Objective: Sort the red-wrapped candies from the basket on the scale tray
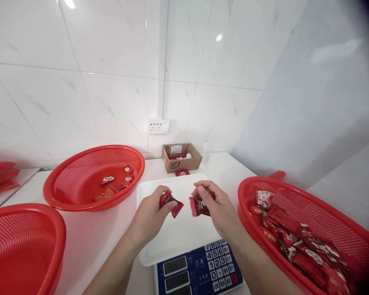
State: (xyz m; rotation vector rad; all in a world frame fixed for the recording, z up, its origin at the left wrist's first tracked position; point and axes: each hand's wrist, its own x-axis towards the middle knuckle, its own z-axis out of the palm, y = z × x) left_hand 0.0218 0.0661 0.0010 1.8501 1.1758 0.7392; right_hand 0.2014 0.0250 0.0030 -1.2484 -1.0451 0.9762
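My left hand (152,211) is closed on a small red snack packet (176,208), its sealed end pointing down to the right. In my right hand (217,205) another red snack packet (197,207) is pinched, with a dark, partly clear middle. The two packets are apart, facing each other. Both hands are above the white tray (169,239) of a digital scale (199,268), whose blue panel has number keys and dark displays. To the right, a red plastic basket (246,184) holds many similar red packets (307,241).
At the back left, a red basket (60,172) holds several packets. Another red basket (60,223) is cut off at the lower left. A cardboard box (184,164) and a clear bottle (206,153) stand by the wall, below a socket (159,126). Red bags (1,176) lie far left.
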